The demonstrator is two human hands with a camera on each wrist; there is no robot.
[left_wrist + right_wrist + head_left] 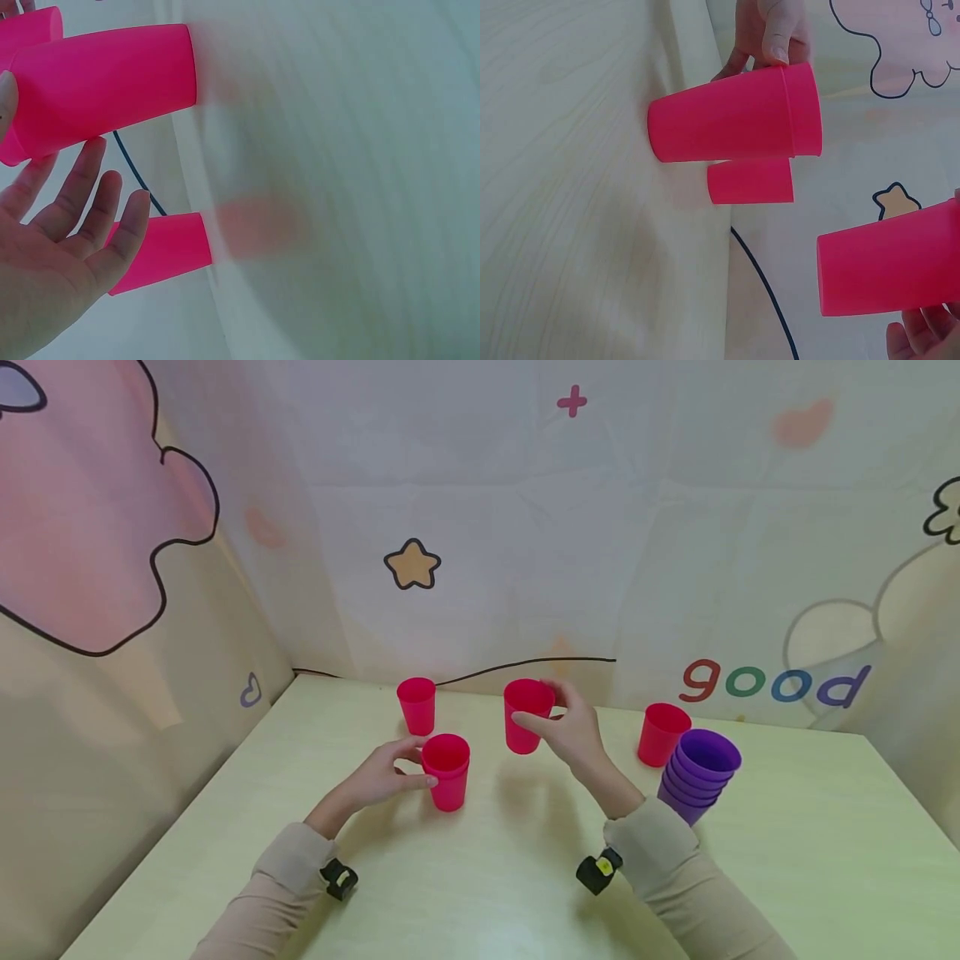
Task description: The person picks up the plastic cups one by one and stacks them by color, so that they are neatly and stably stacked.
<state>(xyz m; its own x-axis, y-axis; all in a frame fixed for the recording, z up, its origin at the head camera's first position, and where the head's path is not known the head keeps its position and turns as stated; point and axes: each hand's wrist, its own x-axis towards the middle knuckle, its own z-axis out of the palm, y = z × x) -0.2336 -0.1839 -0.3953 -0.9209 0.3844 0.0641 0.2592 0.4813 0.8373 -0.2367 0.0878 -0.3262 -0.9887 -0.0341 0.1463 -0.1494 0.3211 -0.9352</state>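
Two nested red cups [449, 792] stand upright on the table, one rim just above the other. My left hand [381, 775] holds this stack from the left, thumb on the near side and fingertips on the far side, as the left wrist view shows. My right hand [576, 731] grips a single red cup [522, 742] by its side, lifted off the table to the right of the stack. In the right wrist view that raised cup [889, 262] hangs apart from the stack [727, 120]. Behind my left hand another red cup [417, 708] stands upright.
To the right, a red cup [662, 737] stands beside a leaning-looking stack of several purple cups [697, 777], partly hidden by my right sleeve [652, 843]. A printed cloth backdrop [487, 568] rises behind the pale table [465, 893].
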